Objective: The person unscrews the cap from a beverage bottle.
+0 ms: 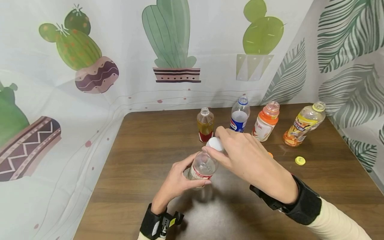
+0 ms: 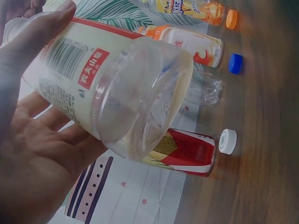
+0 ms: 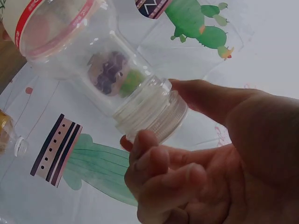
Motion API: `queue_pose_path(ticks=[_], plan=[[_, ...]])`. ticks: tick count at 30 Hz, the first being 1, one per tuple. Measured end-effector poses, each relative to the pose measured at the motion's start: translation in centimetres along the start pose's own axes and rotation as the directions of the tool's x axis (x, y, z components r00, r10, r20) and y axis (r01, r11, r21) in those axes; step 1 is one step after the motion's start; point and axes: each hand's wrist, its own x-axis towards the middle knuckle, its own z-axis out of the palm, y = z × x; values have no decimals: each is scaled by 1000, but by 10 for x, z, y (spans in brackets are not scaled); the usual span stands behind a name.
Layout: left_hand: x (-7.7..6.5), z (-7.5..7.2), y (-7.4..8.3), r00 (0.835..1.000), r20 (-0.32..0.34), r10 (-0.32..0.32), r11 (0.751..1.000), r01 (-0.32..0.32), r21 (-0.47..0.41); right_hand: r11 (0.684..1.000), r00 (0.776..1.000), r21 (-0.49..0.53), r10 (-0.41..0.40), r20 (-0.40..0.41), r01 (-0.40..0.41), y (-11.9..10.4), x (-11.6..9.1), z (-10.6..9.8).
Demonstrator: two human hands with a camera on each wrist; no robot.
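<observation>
My left hand (image 1: pixel 177 178) grips a clear plastic bottle (image 1: pixel 204 164) around its body, thumb on the near side. The bottle has a pale label (image 2: pixel 70 60) with a red band and looks empty. It is tilted and held above the table, its ribbed base showing in the left wrist view. At its neck sits a white cap (image 1: pixel 216 144). My right hand (image 1: pixel 249 156) pinches this cap between thumb and fingers. In the right wrist view the cap (image 3: pixel 170 116) covers the bottle's mouth, with the other fingers curled beside it.
Along the back stand uncapped bottles: one with a red-and-gold label (image 1: pixel 205 126), a blue-labelled one (image 1: pixel 240 115), an orange-necked one (image 1: pixel 265 123) and a yellow-labelled one (image 1: pixel 303 125). Before them lie a yellow cap (image 1: pixel 300 160), an orange cap (image 2: pixel 231 19), a blue cap (image 2: pixel 236 63) and a white cap (image 2: pixel 227 141).
</observation>
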Motion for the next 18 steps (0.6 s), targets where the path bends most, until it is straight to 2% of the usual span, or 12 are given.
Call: queue_pose_path(ticks=[5,10,14,18], plan=[[-2,-3,-3,1000,10,18,998,-18,-61,999,998,8,-47,40,47,-1,1,-5],[-7,-9,-7,1000,2,-4,994,4,-114,993,993,27,-119,9,119,-3,1,-8],[-15,-22,-14,999,-46,-18,987,10,-163,983,985,68,-165,-39,168,-6,6,-2],[-23,-41,-20,992,-124,-23,978,-3,-206,979,984,101,-173,-53,177,-7,17,11]])
